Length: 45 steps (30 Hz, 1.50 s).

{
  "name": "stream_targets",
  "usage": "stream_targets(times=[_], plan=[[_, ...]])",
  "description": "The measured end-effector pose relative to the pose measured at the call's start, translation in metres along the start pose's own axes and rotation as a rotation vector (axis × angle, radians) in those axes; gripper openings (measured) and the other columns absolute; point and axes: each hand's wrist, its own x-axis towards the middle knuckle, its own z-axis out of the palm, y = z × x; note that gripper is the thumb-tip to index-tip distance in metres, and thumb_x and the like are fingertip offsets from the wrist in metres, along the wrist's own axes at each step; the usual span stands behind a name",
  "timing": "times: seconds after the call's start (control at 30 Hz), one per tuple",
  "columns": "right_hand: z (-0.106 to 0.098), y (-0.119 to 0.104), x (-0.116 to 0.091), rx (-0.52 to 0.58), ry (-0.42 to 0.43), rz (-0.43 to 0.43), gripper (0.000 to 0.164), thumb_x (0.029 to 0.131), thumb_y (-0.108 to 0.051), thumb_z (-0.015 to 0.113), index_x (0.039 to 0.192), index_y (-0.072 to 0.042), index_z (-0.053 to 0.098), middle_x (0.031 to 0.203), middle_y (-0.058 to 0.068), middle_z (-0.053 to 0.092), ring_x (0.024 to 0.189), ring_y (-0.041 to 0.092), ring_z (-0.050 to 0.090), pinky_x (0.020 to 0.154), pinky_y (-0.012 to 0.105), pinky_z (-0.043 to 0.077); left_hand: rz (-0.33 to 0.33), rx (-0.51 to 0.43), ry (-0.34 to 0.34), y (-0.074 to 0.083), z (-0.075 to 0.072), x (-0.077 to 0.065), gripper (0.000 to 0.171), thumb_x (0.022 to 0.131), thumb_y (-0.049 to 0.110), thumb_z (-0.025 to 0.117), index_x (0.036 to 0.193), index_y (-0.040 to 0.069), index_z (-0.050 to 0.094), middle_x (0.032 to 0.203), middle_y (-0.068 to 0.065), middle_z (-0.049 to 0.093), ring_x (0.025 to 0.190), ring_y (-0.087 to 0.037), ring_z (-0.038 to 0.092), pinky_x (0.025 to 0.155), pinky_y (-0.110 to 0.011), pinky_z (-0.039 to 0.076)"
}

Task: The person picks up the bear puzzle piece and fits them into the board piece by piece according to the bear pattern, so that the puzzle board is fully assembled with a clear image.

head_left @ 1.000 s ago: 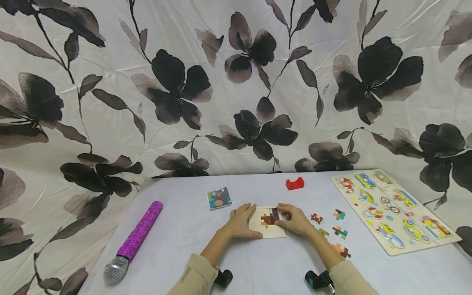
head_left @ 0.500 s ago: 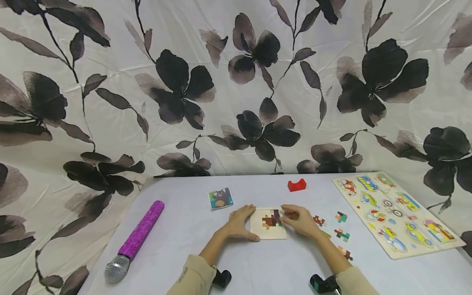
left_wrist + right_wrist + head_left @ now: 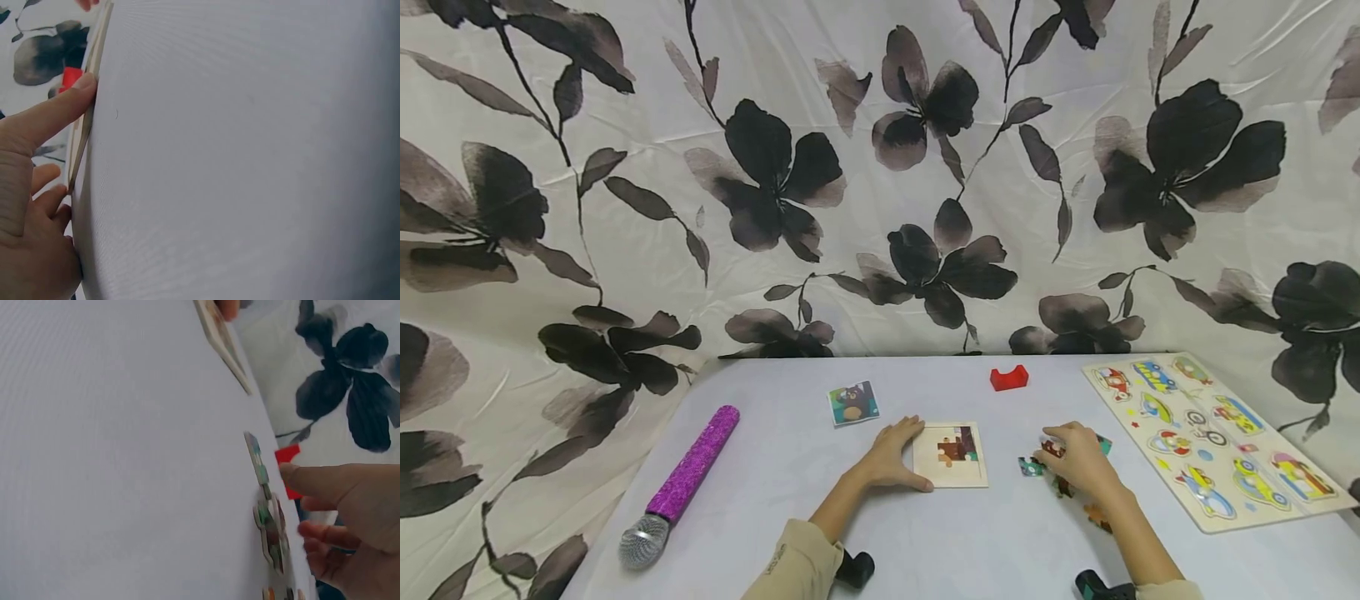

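Head view: puzzle tray [image 3: 958,477] before me, only partly filled; my left hand [image 3: 889,460], spread wide, braces its left side. Left wrist: thumb [image 3: 56,114] on tray's edge. Right wrist: my right hand [image 3: 373,512], digits parted, beside loose pieces [image 3: 270,534], presumably left to fit.

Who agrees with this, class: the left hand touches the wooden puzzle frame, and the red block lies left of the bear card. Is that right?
Not quite: the red block lies to the right of the bear card, as the head view shows. The left hand does touch the wooden puzzle frame.
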Motion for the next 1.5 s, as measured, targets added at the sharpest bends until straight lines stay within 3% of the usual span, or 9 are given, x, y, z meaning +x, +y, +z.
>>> stream_targets(times=[0.13, 0.27, 0.5, 0.73, 0.93, 1.1, 1.27, 1.37, 1.5], plan=[[-0.003, 0.004, -0.004, 0.002, -0.069, 0.004, 0.038, 0.081, -0.021, 0.073, 0.103, 0.009, 0.067, 0.092, 0.016, 0.063, 0.085, 0.029, 0.056, 0.074, 0.043, 0.049, 0.008, -0.026, 0.002, -0.001, 0.001, 0.001, 0.099, 0.062, 0.034, 0.086, 0.141, -0.002, 0.038, 0.149, -0.02, 0.031, 0.14, -0.035, 0.022, 0.114, -0.053, 0.012], [-0.001, 0.007, -0.003, 0.064, -0.069, 0.025, 0.024, 0.082, -0.013, 0.071, 0.095, 0.007, 0.07, 0.081, 0.006, 0.064, 0.071, 0.015, 0.051, 0.061, 0.03, 0.045, -0.005, -0.04, 0.007, -0.002, 0.002, 0.001, 0.1, 0.062, 0.033, 0.087, 0.141, -0.003, 0.038, 0.149, -0.024, 0.028, 0.141, -0.038, 0.019, 0.114, -0.053, 0.012], [-0.003, 0.013, 0.003, 0.228, -0.083, 0.176, 0.038, 0.081, -0.01, 0.072, 0.107, 0.015, 0.061, 0.075, 0.004, 0.057, 0.068, 0.016, 0.048, 0.058, 0.027, 0.042, -0.022, -0.037, 0.015, 0.0, 0.0, -0.001, 0.101, 0.061, 0.034, 0.087, 0.14, -0.004, 0.038, 0.148, -0.022, 0.033, 0.14, -0.037, 0.021, 0.114, -0.053, 0.014], [-0.002, 0.011, 0.017, 0.328, -0.019, 0.201, 0.02, 0.087, -0.01, 0.066, 0.099, 0.006, 0.068, 0.08, 0.006, 0.062, 0.071, 0.013, 0.05, 0.06, 0.024, 0.041, -0.01, -0.05, 0.016, 0.0, -0.002, -0.001, 0.099, 0.061, 0.033, 0.087, 0.14, -0.003, 0.039, 0.148, -0.021, 0.032, 0.14, -0.037, 0.02, 0.114, -0.053, 0.014], [-0.001, 0.01, 0.037, 0.664, 0.056, 0.314, 0.036, 0.094, -0.02, 0.059, 0.117, 0.007, 0.061, 0.102, 0.011, 0.067, 0.074, 0.005, 0.056, 0.064, 0.018, 0.051, -0.021, -0.06, 0.018, -0.001, -0.004, -0.001, 0.097, 0.062, 0.034, 0.087, 0.139, -0.002, 0.041, 0.148, -0.02, 0.034, 0.14, -0.037, 0.021, 0.114, -0.053, 0.014], [0.0, 0.009, 0.047, 0.991, 0.089, 0.428, 0.045, 0.093, -0.019, 0.06, 0.127, 0.009, 0.053, 0.098, -0.001, 0.067, 0.077, 0.001, 0.061, 0.076, 0.02, 0.054, -0.02, -0.061, 0.017, 0.0, -0.005, -0.001, 0.095, 0.062, 0.033, 0.087, 0.138, -0.002, 0.043, 0.147, -0.02, 0.035, 0.14, -0.037, 0.021, 0.114, -0.053, 0.014], [0.004, 0.007, 0.05, 1.284, 0.069, 0.503, 0.022, 0.091, -0.015, 0.062, 0.112, -0.009, 0.068, 0.089, -0.01, 0.066, 0.077, 0.004, 0.058, 0.075, 0.018, 0.051, -0.026, -0.056, 0.009, 0.002, -0.004, -0.001, 0.093, 0.062, 0.033, 0.087, 0.137, -0.003, 0.044, 0.147, -0.02, 0.035, 0.14, -0.037, 0.02, 0.113, -0.054, 0.015], [0.009, 0.005, 0.051, 1.363, 0.06, 0.518, 0.01, 0.09, -0.016, 0.064, 0.094, -0.019, 0.072, 0.089, -0.01, 0.067, 0.079, 0.005, 0.057, 0.074, 0.017, 0.049, -0.033, -0.052, 0.007, 0.002, -0.003, -0.001, 0.093, 0.062, 0.033, 0.086, 0.136, -0.004, 0.045, 0.148, -0.019, 0.035, 0.141, -0.037, 0.02, 0.113, -0.055, 0.016], [0.016, 0.003, 0.052, 1.357, 0.065, 0.501, 0.014, 0.089, -0.016, 0.066, 0.102, -0.016, 0.071, 0.09, -0.009, 0.069, 0.082, 0.006, 0.06, 0.08, 0.018, 0.051, -0.035, -0.051, 0.006, 0.001, -0.001, -0.001, 0.092, 0.062, 0.033, 0.086, 0.136, -0.003, 0.045, 0.148, -0.019, 0.035, 0.141, -0.037, 0.02, 0.113, -0.055, 0.017]])
